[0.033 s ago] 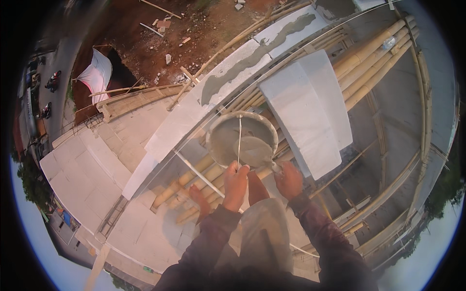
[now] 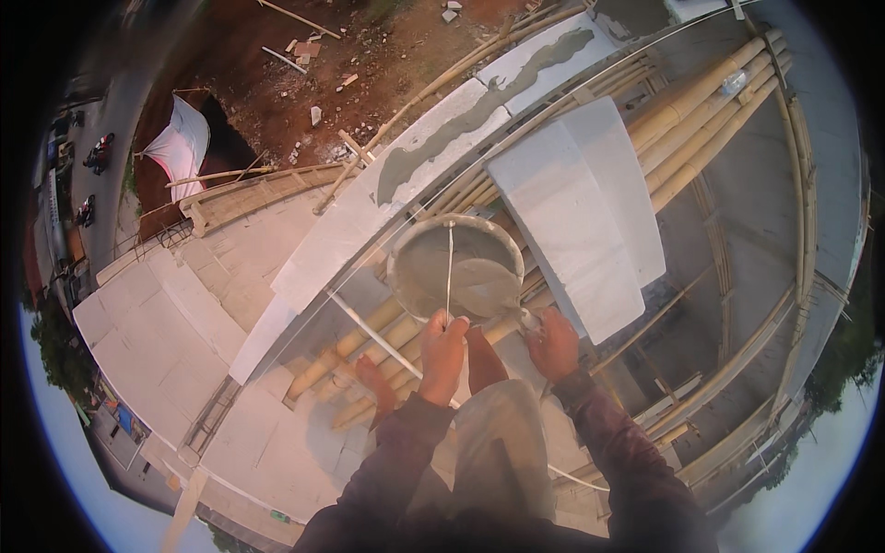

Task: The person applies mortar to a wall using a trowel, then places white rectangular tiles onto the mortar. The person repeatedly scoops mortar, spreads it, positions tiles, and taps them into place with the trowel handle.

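Observation:
A round bucket [image 2: 398,288] of wet grey mortar [image 2: 433,256] rests on bamboo poles in front of my legs. My left hand [image 2: 443,356] is closed on the bucket's thin pale handle [image 2: 451,267], pulled up taut across the opening. At the bucket's near right edge, my right hand [image 2: 553,345] grips a mortar-coated trowel [image 2: 489,280]; its rounded blade lies in the mortar, and its handle is mostly hidden in my fist. Just right of the bucket lie large pale blocks [image 2: 576,217], side by side on the poles.
A pale block wall [image 2: 346,230] runs diagonally past the bucket, topped with a strip of mortar [image 2: 438,138]. A string follows its edge. Bamboo poles [image 2: 710,120] form the platform, with a drop on the right. My bare foot [image 2: 373,380] stands on poles. Reddish ground lies below, beyond the wall.
The view has shifted very slightly. Both hands keep their grips, and the bucket, trowel and blocks stand as before.

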`<state>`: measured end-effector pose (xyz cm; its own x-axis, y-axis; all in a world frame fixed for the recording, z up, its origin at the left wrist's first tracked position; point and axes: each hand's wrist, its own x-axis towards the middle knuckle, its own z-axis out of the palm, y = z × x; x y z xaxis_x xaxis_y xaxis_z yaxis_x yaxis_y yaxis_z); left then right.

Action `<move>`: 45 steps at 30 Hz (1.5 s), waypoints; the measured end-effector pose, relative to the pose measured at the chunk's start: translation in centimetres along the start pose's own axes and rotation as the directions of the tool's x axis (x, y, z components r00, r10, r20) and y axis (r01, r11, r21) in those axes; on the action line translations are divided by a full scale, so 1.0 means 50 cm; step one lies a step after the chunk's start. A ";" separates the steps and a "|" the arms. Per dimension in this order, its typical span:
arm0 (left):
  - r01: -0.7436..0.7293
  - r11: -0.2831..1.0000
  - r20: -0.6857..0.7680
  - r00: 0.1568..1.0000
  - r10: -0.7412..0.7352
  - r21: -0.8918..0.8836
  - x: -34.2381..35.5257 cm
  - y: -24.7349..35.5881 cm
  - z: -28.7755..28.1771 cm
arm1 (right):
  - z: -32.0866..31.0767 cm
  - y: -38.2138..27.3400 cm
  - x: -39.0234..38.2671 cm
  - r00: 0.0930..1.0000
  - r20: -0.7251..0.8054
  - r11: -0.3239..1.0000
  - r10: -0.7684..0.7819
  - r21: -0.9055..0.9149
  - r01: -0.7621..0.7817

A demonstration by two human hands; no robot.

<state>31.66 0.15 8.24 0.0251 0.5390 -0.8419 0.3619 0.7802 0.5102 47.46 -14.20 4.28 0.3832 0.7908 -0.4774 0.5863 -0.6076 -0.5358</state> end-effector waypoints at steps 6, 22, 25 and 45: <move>0.021 0.996 -0.016 1.000 -0.022 -0.083 0.037 -0.032 -0.008 | -0.242 0.116 0.223 0.958 -0.254 0.972 -0.130 0.157 0.174; 0.154 0.925 -0.165 0.981 -0.101 0.346 0.018 -0.070 -0.111 | -0.942 0.118 0.679 0.986 0.152 0.981 -0.066 0.190 0.036; 0.174 0.885 -0.211 0.973 -0.089 0.432 0.013 -0.090 -0.137 | -0.929 0.109 0.577 0.982 0.179 0.971 -0.063 0.240 0.018; -0.039 0.998 -0.213 0.977 0.028 -0.047 -0.106 -0.305 -0.473 | 0.491 -0.186 -0.036 0.815 0.496 0.954 -0.299 0.137 0.267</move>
<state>4.00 -7.08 9.07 -0.1638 0.6157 -0.7708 0.3166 0.7728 0.5500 23.82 -11.80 -6.97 -0.2169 0.7892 -0.5746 0.5641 -0.3790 -0.7336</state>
